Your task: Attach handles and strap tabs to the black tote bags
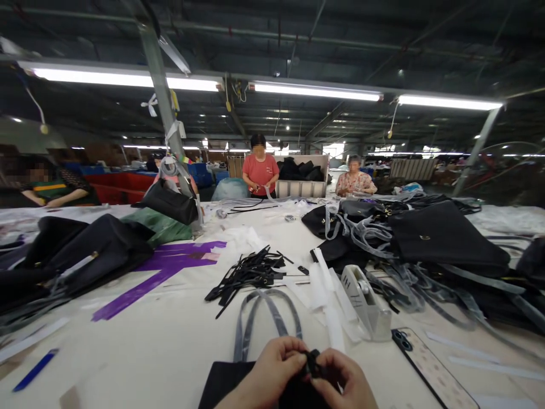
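- Left hand (279,363): thumb and fingers drawn together in a pinch on a small black strap-like piece (314,363).
- Right hand (347,378): likewise pinched on the same piece, from its other side; probably two-handed because the piece was small and pliable.
- Small black strap-like piece: between the fingertips of both hands, above the bag; finer detail hidden by the fingers.
- Black fabric bag (225,379): beneath the hands, on the worktop (149,355); likely kept close for ease of reach.
- Grey plastic-wrapped looped handles (239,326): upright just beyond the left hand, seemingly stiff enough to stand clear of the fingers.
- Tangled pile of thin black straps (251,271): beyond the hands, apparently heaped within reach.
- Pale tape dispenser (377,318): beyond and right of the right hand.
- Phone in a light patterned case (438,369): right of the right hand, perhaps set aside.
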The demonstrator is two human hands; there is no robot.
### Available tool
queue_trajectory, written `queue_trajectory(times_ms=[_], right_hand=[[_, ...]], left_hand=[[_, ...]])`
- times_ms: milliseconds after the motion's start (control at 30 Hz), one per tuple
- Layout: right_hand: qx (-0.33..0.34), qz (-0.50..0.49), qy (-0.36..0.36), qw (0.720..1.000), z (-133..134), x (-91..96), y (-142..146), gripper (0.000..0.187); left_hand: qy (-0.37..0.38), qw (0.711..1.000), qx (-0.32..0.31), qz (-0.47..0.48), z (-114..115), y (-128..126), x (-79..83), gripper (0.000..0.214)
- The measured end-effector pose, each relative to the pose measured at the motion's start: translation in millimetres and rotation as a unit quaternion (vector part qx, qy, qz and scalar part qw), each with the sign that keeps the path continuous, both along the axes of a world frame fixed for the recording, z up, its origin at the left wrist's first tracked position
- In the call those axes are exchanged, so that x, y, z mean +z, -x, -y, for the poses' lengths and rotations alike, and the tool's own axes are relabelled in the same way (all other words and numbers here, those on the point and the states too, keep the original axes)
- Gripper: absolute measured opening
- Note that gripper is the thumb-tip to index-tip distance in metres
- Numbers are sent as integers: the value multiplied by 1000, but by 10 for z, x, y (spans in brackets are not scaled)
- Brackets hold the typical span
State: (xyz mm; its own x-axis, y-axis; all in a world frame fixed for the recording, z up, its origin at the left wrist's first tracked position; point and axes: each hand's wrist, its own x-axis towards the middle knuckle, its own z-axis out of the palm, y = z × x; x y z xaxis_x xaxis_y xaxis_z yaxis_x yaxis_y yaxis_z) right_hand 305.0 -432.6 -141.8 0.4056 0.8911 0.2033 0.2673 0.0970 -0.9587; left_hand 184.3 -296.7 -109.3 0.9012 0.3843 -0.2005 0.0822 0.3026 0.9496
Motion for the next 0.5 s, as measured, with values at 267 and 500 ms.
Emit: queue_trajectory(times_ms=[267, 500], right_hand=[[-98, -82, -5, 992, -75, -2, 127, 35], [-163, -169, 2, 972, -71, -93, 197, 42]], left_hand=[[-90, 995, 32, 10, 22, 37, 154, 23], [-329, 940, 75, -57, 143, 58, 188, 12]])
